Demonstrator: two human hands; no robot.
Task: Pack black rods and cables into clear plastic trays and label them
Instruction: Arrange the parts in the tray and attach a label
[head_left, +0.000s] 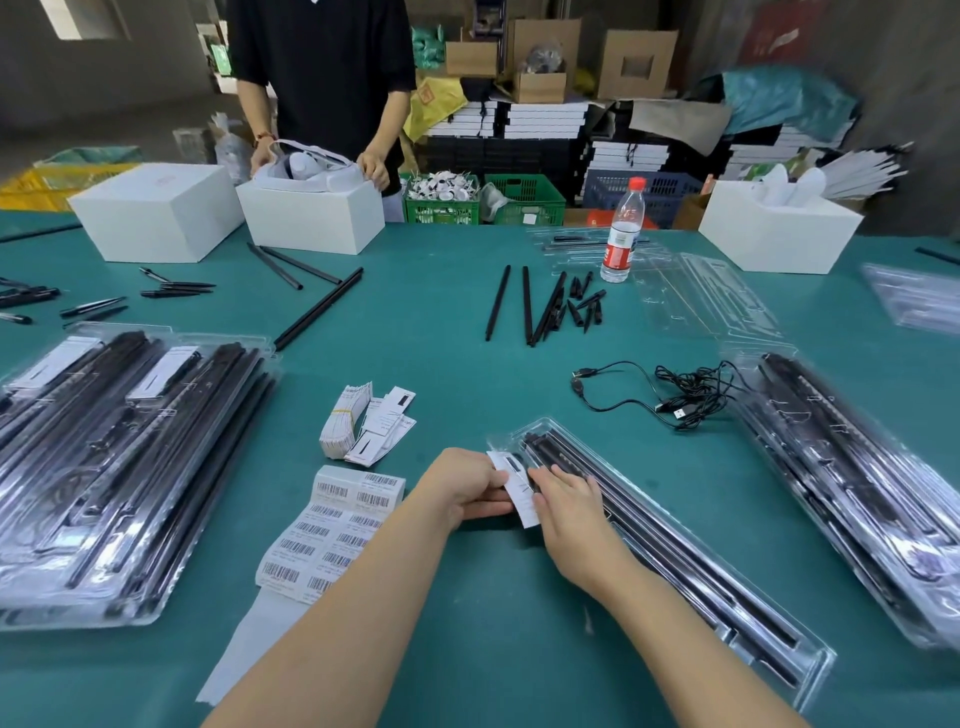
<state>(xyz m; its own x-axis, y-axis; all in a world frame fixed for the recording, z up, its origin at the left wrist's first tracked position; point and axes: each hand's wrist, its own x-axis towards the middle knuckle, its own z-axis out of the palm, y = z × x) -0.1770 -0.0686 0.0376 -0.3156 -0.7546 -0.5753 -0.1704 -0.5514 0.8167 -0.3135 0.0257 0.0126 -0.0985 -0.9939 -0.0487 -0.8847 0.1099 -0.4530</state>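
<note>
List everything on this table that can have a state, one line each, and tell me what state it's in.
Water bottle: upright, red cap on.
Tray being worked on: rods inside.
Paper card: held by left hand and right hand at the tray's near end.
Cables: loose, tangled, unpacked.
Loose rods: unpacked.
Barcode label sheet: flat on the table.

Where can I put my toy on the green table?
Bare cloth lies between the long black rod and the loose rods, above the card labels. It is crowded at the left tray stack, the cable, and the tray under both hands.
</note>
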